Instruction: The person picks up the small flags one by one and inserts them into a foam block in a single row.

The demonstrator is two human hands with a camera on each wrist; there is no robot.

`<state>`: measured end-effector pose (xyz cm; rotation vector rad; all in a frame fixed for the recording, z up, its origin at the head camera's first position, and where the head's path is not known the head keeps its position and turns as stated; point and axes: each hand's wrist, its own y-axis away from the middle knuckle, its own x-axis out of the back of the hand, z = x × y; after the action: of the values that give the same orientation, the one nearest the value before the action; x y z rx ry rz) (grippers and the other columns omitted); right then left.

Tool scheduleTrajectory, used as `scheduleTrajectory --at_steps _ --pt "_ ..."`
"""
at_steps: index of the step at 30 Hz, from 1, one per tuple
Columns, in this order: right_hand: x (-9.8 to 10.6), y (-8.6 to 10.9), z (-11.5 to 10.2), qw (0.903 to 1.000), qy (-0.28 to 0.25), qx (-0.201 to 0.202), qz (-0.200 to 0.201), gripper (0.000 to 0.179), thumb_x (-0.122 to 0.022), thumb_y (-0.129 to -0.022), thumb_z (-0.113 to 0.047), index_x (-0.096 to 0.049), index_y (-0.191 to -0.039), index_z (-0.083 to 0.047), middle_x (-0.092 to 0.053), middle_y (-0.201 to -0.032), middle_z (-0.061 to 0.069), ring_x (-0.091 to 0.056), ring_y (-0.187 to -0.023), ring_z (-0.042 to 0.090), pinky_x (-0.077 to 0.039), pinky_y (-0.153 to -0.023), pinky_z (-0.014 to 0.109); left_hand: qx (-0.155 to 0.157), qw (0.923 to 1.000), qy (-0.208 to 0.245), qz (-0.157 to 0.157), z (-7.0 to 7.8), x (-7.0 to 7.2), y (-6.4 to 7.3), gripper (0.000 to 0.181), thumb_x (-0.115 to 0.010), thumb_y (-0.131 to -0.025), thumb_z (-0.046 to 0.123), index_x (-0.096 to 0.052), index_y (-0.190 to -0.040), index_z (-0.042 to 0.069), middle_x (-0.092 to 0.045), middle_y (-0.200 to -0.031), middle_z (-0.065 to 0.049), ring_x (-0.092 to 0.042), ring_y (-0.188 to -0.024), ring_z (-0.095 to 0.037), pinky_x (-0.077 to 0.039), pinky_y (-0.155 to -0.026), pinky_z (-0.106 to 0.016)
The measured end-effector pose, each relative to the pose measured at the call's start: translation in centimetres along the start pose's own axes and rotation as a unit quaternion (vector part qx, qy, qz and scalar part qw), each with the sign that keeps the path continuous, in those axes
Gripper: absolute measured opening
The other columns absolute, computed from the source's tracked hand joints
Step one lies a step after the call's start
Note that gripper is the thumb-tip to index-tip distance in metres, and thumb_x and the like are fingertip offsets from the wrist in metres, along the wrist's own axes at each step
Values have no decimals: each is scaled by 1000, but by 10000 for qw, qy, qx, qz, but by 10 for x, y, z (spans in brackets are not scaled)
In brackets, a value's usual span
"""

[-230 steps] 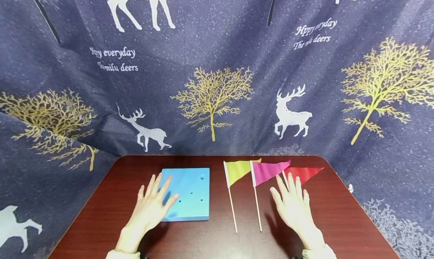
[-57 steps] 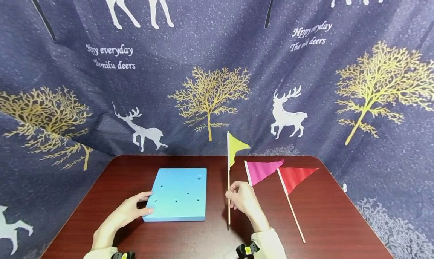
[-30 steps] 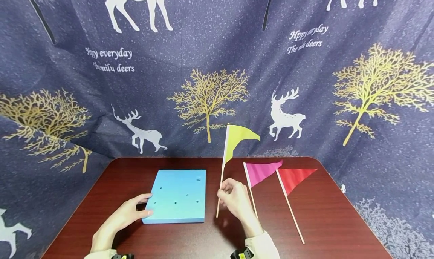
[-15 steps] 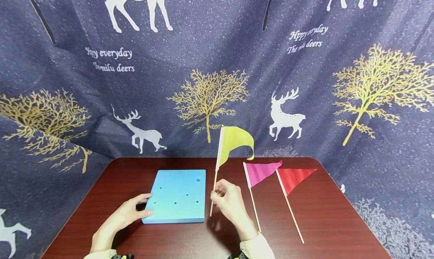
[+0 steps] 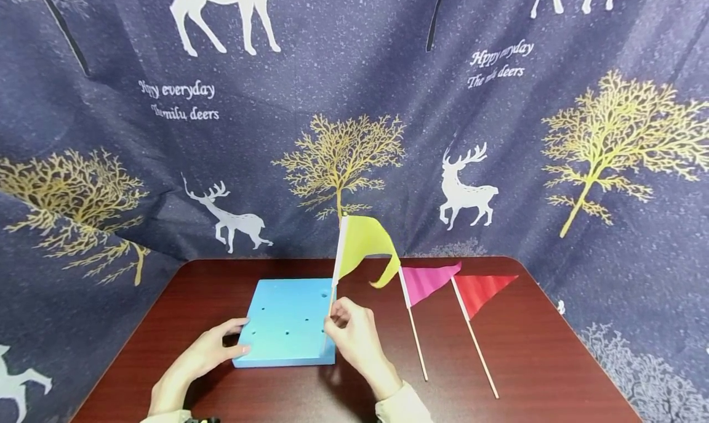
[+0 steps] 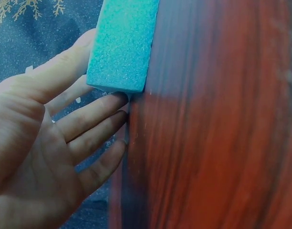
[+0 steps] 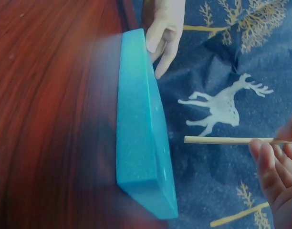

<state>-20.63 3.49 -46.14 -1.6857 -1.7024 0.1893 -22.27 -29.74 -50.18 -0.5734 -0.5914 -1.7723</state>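
My right hand pinches the thin wooden stick of a yellow pennant flag between thumb and fingers. The flag stands nearly upright, leaning a little right, its cloth curling down at the tip. In the right wrist view, the stick's bare lower end hangs apart from the blue board's top face. That board, a thick slab with several small holes, lies flat on the table. My left hand rests at its left edge near the front corner, fingers extended and loosely bent, as the left wrist view also shows.
A magenta pennant flag and a red pennant flag lie on the dark wooden table, to the right of my right hand. Behind the table hangs a blue cloth printed with deer and trees.
My right hand picked the yellow flag up from the table, raised it upright and carried it left over the board's right side. My left hand moved from above the board to its left edge.
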Motion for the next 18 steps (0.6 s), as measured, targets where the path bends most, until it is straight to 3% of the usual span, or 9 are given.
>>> scheduleTrajectory --at_steps 8,18 --pt "-14 -12 -9 9992 -335 197 17 5 -67 -82 -8 -66 -82 -4 -66 -72 -5 -60 -60 0 -51 -59 19 -38 10000 -33 30 -3 -1 -1 70 -79 -83 34 -51 -140 4 -55 -130 -24 -51 -121 -42 -46 -87 -48" --pt "-31 -24 -15 9997 -234 74 -84 4 -69 -84 -9 -67 -82 -12 -67 -75 -7 -62 -65 -2 -51 -62 18 -43 10000 -5 -63 -3 0 1 70 -77 -84 34 -50 -141 3 -54 -131 -26 -50 -121 -44 -47 -84 -48"
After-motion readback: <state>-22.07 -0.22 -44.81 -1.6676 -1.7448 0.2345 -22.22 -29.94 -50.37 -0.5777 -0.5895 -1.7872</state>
